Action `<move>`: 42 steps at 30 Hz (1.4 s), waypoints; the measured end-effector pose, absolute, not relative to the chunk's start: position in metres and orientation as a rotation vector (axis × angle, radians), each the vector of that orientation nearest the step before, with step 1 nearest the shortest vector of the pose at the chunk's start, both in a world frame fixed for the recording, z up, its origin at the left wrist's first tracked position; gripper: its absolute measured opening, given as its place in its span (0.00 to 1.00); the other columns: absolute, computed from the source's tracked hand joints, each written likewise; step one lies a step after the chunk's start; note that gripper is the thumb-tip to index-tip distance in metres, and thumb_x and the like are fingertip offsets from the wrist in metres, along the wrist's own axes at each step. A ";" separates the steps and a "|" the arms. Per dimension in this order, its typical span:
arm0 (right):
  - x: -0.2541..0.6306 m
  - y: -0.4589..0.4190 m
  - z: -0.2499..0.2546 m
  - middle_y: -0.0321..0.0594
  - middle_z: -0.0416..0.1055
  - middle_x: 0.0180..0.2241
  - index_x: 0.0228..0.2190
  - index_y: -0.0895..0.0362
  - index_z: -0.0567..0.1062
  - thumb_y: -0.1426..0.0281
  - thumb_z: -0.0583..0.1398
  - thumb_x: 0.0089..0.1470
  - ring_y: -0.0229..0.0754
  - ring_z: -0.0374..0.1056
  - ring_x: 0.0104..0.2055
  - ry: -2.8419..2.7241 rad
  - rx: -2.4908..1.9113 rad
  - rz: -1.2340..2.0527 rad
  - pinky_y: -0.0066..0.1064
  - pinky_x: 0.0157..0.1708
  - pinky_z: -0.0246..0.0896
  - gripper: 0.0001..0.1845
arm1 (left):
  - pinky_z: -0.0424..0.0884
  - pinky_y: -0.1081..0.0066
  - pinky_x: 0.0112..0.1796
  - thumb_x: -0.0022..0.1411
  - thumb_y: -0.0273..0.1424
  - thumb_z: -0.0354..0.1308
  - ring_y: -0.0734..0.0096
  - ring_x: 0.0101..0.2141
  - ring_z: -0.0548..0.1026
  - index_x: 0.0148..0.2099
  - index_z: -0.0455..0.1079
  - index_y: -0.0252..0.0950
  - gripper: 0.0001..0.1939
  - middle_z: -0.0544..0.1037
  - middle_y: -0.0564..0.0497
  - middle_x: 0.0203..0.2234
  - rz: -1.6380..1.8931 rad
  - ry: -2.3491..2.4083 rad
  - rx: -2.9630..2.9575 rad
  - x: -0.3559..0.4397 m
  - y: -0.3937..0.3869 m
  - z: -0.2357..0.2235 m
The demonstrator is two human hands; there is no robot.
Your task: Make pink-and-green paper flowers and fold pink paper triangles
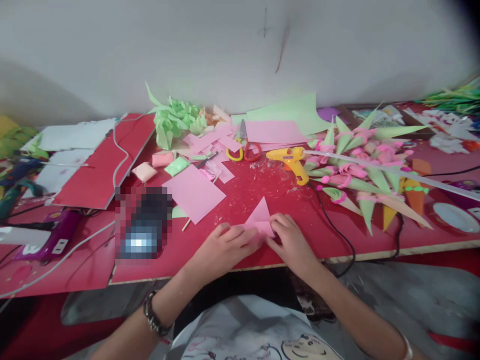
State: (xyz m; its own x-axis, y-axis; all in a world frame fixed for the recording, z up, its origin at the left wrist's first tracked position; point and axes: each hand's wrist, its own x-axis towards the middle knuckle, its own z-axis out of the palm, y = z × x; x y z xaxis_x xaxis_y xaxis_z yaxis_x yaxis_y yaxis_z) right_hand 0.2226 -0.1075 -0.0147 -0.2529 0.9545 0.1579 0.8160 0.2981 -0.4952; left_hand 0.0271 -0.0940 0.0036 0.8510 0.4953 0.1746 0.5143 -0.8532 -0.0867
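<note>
Between my hands is a piece of pink paper [259, 214], folded to a point that aims away from me, low over the red table's front edge. My left hand [230, 247] grips its left lower part with fingers bent together. On the paper's right edge, my right hand [290, 239] pinches it between thumb and fingers. My fingers hide the paper's lower folds. A flat pink paper square [194, 193] lies left of my hands, with a thin stick [186, 224] poking out beneath it.
A yellow glue gun [292, 161] with its black cord lies right of centre, beside a heap of green and pink paper flowers [360, 165]. Scissors [243, 145], pink sheets [275, 132] and crumpled green paper [176, 120] sit at the back. A blurred-out dark object [144, 222] is at left.
</note>
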 end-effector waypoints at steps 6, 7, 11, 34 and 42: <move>0.222 -0.107 -0.013 0.40 0.63 0.30 0.23 0.57 0.61 0.72 0.53 0.52 0.41 0.57 0.33 -2.171 -1.598 0.430 0.33 0.33 0.56 0.08 | 0.58 0.67 0.39 0.63 0.25 0.40 0.72 0.41 0.66 0.54 0.57 0.36 0.18 0.69 0.52 0.46 -0.091 -0.615 -2.992 0.023 -0.086 0.003; 0.222 -0.107 -0.013 0.40 0.63 0.30 0.23 0.57 0.61 0.72 0.53 0.52 0.41 0.57 0.33 -2.177 -1.603 0.426 0.33 0.33 0.56 0.08 | 0.59 0.67 0.39 0.63 0.25 0.40 0.71 0.42 0.66 0.55 0.57 0.36 0.18 0.69 0.52 0.48 -0.090 -0.623 -2.996 0.020 -0.087 0.003; 0.222 -0.107 -0.014 0.41 0.63 0.30 0.23 0.57 0.61 0.70 0.52 0.53 0.42 0.57 0.33 -2.192 -1.603 0.381 0.34 0.33 0.57 0.08 | 0.59 0.66 0.42 0.63 0.27 0.41 0.68 0.45 0.66 0.55 0.57 0.37 0.18 0.69 0.52 0.49 -0.102 -0.671 -3.044 -0.001 -0.088 0.006; 0.262 -0.132 0.001 0.41 0.59 0.54 0.46 0.47 0.67 0.82 0.53 0.45 0.53 0.50 0.56 -2.733 -1.398 -0.147 0.52 0.50 0.47 0.28 | 0.59 0.68 0.49 0.56 0.22 0.46 0.71 0.50 0.65 0.53 0.62 0.42 0.22 0.72 0.55 0.45 -0.214 -0.808 -3.139 -0.026 -0.089 0.009; 0.274 -0.128 0.011 0.42 0.62 0.51 0.41 0.51 0.72 0.81 0.51 0.46 0.49 0.53 0.55 -2.702 -1.396 -0.058 0.49 0.51 0.48 0.22 | 0.61 0.65 0.49 0.49 0.20 0.46 0.69 0.49 0.65 0.51 0.64 0.41 0.26 0.73 0.55 0.44 -0.288 -0.896 -3.190 -0.028 -0.091 0.008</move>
State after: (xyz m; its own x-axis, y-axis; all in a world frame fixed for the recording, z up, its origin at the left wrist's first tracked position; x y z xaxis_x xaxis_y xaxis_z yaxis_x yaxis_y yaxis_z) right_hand 0.2739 -0.1281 0.0106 -0.5749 0.8114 0.1054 0.8151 0.5791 -0.0119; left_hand -0.0277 -0.0915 0.0077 0.8412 0.5282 0.1153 0.4965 -0.8391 0.2221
